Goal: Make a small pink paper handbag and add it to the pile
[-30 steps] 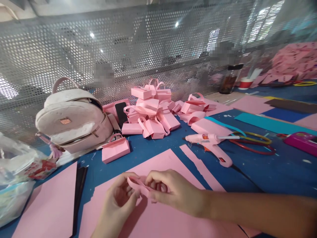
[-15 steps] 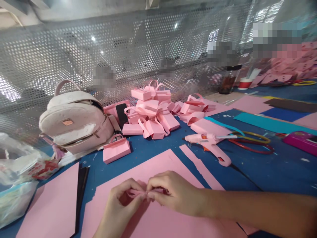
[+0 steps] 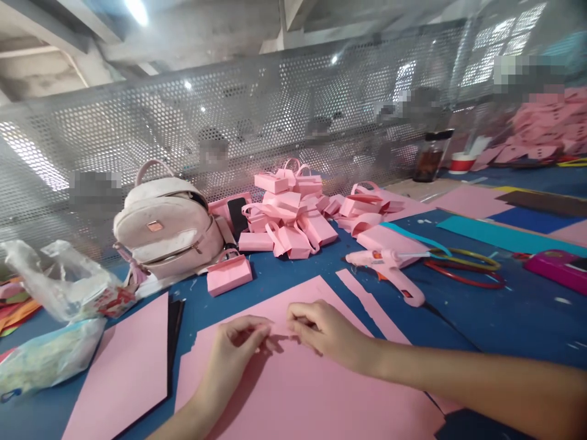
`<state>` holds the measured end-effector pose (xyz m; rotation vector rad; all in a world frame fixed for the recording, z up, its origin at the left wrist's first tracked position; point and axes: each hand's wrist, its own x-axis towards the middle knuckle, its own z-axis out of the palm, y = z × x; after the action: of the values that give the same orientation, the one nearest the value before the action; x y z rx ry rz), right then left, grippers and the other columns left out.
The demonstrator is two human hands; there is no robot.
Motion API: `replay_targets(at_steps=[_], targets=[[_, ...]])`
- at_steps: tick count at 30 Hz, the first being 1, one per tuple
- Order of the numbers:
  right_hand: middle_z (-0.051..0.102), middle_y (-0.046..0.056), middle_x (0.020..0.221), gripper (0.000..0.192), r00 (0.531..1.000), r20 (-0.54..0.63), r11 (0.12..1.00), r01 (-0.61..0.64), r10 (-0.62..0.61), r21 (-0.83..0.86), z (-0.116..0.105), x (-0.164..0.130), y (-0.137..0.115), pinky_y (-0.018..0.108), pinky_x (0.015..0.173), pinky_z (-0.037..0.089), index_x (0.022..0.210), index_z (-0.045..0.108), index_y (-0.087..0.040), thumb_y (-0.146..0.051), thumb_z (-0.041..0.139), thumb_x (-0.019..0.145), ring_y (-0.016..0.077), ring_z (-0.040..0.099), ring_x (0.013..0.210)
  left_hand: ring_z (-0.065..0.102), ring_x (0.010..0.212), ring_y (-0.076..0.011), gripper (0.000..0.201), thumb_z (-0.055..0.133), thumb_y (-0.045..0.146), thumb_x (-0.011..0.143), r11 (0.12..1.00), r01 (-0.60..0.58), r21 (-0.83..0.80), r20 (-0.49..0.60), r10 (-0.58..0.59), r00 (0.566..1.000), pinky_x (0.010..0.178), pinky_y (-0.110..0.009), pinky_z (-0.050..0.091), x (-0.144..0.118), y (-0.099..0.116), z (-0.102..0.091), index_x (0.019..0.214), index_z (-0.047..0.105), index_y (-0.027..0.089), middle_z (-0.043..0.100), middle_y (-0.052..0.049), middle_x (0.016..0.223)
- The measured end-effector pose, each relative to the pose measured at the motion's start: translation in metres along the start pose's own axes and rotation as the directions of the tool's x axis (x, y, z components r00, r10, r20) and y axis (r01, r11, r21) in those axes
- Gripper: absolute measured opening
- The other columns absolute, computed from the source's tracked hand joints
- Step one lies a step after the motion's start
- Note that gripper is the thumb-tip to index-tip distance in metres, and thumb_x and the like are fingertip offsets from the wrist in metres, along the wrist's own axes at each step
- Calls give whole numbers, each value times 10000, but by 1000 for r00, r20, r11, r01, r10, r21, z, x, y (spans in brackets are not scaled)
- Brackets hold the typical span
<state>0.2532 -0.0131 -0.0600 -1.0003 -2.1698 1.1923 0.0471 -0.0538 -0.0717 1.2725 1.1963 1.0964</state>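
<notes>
A pink backpack (image 3: 169, 229) sat zipped shut on the blue tabletop (image 3: 504, 318), with a black phone (image 3: 237, 217) propped beside it. A clear plastic bag (image 3: 64, 287) held something red and white (too crumpled to tell what). The left hand (image 3: 233, 348) and right hand (image 3: 325, 333) pinched a small pink paper strip (image 3: 277, 335) between their fingertips, low over a big pink sheet (image 3: 312, 397).

Hands: two, left (image 3: 233, 348), right (image 3: 323, 330), at 6 o'clock.
Backpack (image 3: 169, 229): one, 10 o'clock.
Glue gun (image 3: 389, 269): one, 3 o'clock.
Phone (image 3: 237, 215): one.
Plastic bags: two, 9 o'clock (image 3: 68, 287), (image 3: 46, 360).
Large pink sheets: two (image 3: 302, 391), (image 3: 123, 373).
Small pink boxes (image 3: 288, 214): a pile, too many to count; one apart (image 3: 229, 274).
</notes>
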Motion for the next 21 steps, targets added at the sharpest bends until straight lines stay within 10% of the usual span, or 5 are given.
replay_targets(at_steps=[8,14,21], targets=[[554,-42,537,269,997,64,991,-44,52,-128,-14,-36,-14,202,512,330,663,519,-196,-264,539,923,103,526,487,745,644,-208,372,696,492,883,989,9,-144,77,3,997,623,-303,542,-13,9,-3,981,664,135,776,-158,1035],[567,-38,564,193,962,150,961,-198,228,-193,-25,-80,-11,194,523,371,746,626,-186,-265,544,901,110,577,508,723,706,-197,316,577,435,979,995,-3,-101,238,27,971,662,-284,516,-24,13,-3,1021,671,136,770,-104,789],[574,-19,577,247,959,150,953,-206,242,-223,-29,-87,-18,204,521,362,758,635,-182,-244,465,927,122,570,516,643,904,-187,320,744,134,805,873,-273,403,369,118,922,811,-278,506,-22,22,23,1095,749,270,688,-52,1027]])
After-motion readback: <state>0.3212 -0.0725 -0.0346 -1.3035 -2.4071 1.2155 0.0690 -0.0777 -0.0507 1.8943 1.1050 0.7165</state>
